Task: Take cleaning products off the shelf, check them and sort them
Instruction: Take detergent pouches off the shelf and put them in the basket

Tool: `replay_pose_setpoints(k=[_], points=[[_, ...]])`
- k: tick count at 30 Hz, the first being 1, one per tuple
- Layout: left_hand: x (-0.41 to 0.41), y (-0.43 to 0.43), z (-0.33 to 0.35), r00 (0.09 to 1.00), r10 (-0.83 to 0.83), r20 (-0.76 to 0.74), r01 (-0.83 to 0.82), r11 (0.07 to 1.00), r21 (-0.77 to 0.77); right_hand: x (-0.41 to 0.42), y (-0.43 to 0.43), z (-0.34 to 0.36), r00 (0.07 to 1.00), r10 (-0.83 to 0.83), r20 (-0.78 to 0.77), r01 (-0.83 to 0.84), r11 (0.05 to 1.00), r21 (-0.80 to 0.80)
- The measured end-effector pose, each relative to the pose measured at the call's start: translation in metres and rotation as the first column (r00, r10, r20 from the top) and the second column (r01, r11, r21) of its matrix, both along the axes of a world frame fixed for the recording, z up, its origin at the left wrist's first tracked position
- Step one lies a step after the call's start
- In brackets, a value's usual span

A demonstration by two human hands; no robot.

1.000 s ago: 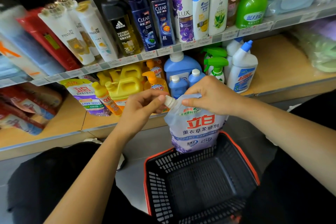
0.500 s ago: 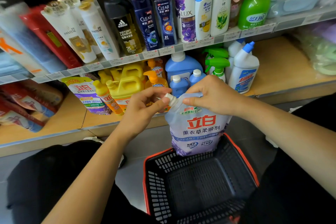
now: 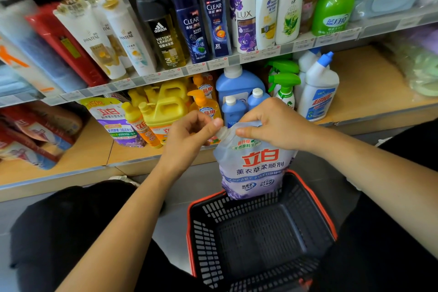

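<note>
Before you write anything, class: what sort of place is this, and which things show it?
Most likely a supermarket aisle: price tags run beneath rows of branded shampoo bottles, cleaning products fill the level below, and a shopping basket sits under the held refill pouch.

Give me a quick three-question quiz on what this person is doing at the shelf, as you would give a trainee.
1. What does the left hand pinch? A) the white cap of the pouch; B) a yellow jug; C) a price label.
2. True or false: the right hand holds the pouch by its top, upright, over the far rim of the basket.
3. Fill in: the pump bottle at the right end of the upper shelf is ___ in colour.
Key: 1 A; 2 true; 3 green.
</note>
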State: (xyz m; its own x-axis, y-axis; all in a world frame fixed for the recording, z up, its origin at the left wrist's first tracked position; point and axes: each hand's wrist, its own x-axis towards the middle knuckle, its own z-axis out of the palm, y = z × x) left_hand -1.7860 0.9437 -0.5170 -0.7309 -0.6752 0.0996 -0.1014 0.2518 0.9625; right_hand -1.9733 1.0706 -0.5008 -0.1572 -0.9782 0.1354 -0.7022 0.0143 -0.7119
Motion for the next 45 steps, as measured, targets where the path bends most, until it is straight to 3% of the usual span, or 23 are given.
replay_pose_setpoints(k=[3, 7, 11, 14, 18, 23, 28, 38, 42, 45], points=[[0.0032, -0.0032, 0.004, 0.987, -0.139, -0.086, 0.145, 0.987, 0.075, -0.001, -0.0004, 0.0004, 1.0, -0.007, -0.005, 0.007, 1.0, -0.006], [0.0081, -0.0033, 0.0061, 0.955, -0.275, -0.113, 0.276, 0.961, -0.005, -0.0006, 0.0006, 0.0009, 1.0, -0.01, -0.009, 0.01, 1.0, -0.012], [0.0075, -0.0048, 0.003, 0.977, -0.192, -0.092, 0.19, 0.981, -0.026, 0.0002, 0.0016, 0.0027, 1.0, -0.001, -0.018, 0.001, 1.0, -0.012], [0.0061, -0.0065, 0.0037, 0.982, -0.111, -0.15, 0.119, 0.992, 0.045, -0.0003, 0.0019, 0.0027, 1.0, -0.003, -0.012, 0.003, 1.0, -0.017], [0.0065, -0.0092, 0.005, 0.968, -0.111, -0.226, 0.153, 0.972, 0.178, -0.001, 0.002, 0.0022, 1.0, 0.0, 0.009, 0.001, 0.999, -0.036], [0.0054, -0.0101, 0.0028, 0.973, -0.137, -0.188, 0.176, 0.961, 0.212, -0.0027, 0.002, 0.0017, 1.0, -0.005, 0.013, 0.006, 0.998, -0.064], [0.0062, -0.0078, 0.001, 0.973, -0.194, -0.124, 0.209, 0.969, 0.132, -0.0031, 0.0015, 0.0014, 1.0, -0.007, 0.011, 0.008, 0.998, -0.066], [0.0085, -0.0065, -0.0006, 0.992, -0.123, -0.041, 0.118, 0.987, -0.11, -0.0027, 0.0018, 0.0012, 1.0, -0.012, -0.009, 0.011, 0.998, -0.065], [0.0103, -0.009, 0.0008, 0.974, -0.208, -0.088, 0.2, 0.975, -0.092, -0.003, 0.0015, 0.0014, 1.0, -0.015, 0.015, 0.016, 0.998, -0.067], [0.0088, -0.0064, 0.0025, 0.969, -0.173, -0.177, 0.18, 0.983, 0.024, -0.0036, 0.0012, 0.0, 1.0, -0.011, 0.02, 0.012, 0.998, -0.059]])
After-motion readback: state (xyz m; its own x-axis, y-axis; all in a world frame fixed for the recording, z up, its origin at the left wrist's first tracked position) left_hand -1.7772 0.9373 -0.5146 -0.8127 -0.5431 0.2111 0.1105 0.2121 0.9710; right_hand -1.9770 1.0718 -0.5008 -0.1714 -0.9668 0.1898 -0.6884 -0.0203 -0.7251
